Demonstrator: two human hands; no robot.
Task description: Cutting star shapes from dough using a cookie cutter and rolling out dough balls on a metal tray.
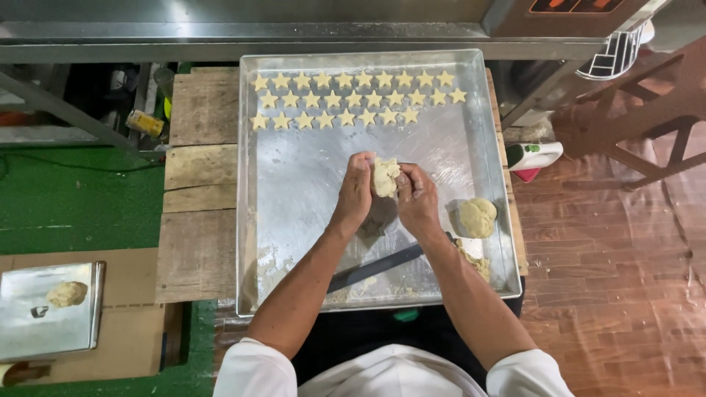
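Pale, rough-surfaced lump of dough (384, 176) held at frame centre above the large square metal tray (309, 184).

The lump sits between both hands, touching each. Left hand (357, 190) and right hand (417, 198) have fingers curled closed around the lump, pressing from opposite sides.

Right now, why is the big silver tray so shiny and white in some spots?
Head view: overhead light glares off the large silver metal baking tray, whitening its middle; the hands cast a dark shadow below the pale dough lump; the star-shaped dough pieces stay sharp.
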